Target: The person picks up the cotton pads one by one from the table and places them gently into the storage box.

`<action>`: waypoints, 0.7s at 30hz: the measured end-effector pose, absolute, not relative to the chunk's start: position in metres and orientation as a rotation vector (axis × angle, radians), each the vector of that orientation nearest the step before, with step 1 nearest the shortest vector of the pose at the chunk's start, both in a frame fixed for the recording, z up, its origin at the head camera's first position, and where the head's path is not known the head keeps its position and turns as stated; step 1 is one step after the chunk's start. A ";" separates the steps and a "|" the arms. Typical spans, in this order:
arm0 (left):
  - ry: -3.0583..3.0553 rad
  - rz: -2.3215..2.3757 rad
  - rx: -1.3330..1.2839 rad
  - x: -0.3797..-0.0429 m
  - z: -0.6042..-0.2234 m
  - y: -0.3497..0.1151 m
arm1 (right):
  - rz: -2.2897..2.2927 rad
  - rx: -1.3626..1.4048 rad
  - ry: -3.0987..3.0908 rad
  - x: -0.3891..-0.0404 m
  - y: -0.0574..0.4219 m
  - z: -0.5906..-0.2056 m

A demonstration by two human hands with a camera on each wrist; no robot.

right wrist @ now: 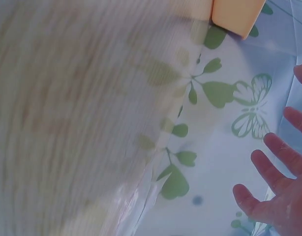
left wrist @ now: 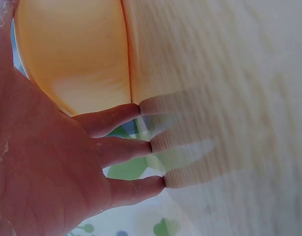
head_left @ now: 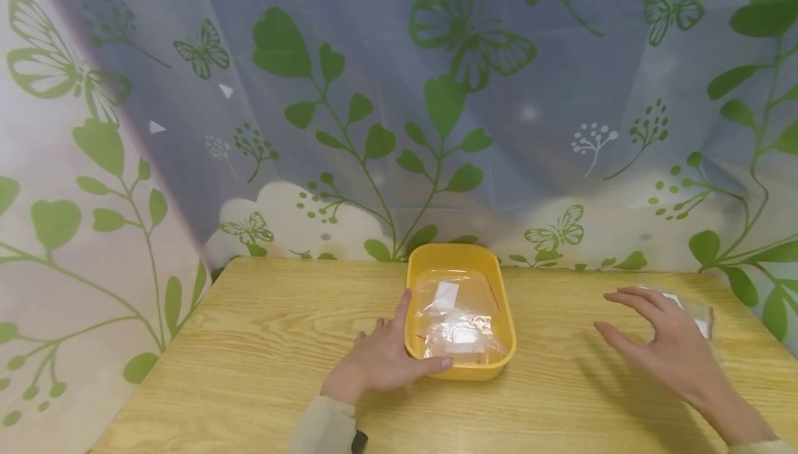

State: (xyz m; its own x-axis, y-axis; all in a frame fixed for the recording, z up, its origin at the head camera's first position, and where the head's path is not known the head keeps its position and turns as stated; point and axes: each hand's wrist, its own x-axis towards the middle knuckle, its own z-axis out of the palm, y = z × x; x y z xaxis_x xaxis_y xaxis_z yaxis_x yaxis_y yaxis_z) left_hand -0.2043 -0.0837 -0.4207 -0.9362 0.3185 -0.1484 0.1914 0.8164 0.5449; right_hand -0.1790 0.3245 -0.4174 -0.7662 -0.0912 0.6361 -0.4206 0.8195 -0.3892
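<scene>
A yellow plastic tray (head_left: pixel 512 329) stands on the table near the curtain, and clear plastic bags with white labels (head_left: pixel 464 319) lie inside it. My left hand (head_left: pixel 382 362) rests against the tray's near-left corner, thumb along the front rim and index finger at the left side. In the left wrist view its other fingers (left wrist: pixel 136 189) are straight, spread, with tips at the tabletop. To the right, my right hand (head_left: pixel 670 339) is held above the table with spread fingers and nothing in them. Another clear bag with a white label (head_left: pixel 703 322) lies partly hidden behind that hand.
The tray stands on a wood-grain table (head_left: pixel 262 329). Behind it hangs a blue and white curtain (head_left: pixel 374 184) with green leaves and butterflies, reaching the table's back edge. A pale curtain panel (head_left: pixel 81 287) covers the left side.
</scene>
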 end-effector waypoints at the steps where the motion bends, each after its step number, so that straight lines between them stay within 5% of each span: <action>1: 2.767 0.794 0.392 -0.204 -0.421 -0.084 | 0.714 0.361 -2.392 -0.178 0.327 -0.417; 21: 2.771 0.781 0.383 -0.203 -0.419 -0.084 | 0.598 0.210 -2.482 -0.186 0.371 -0.419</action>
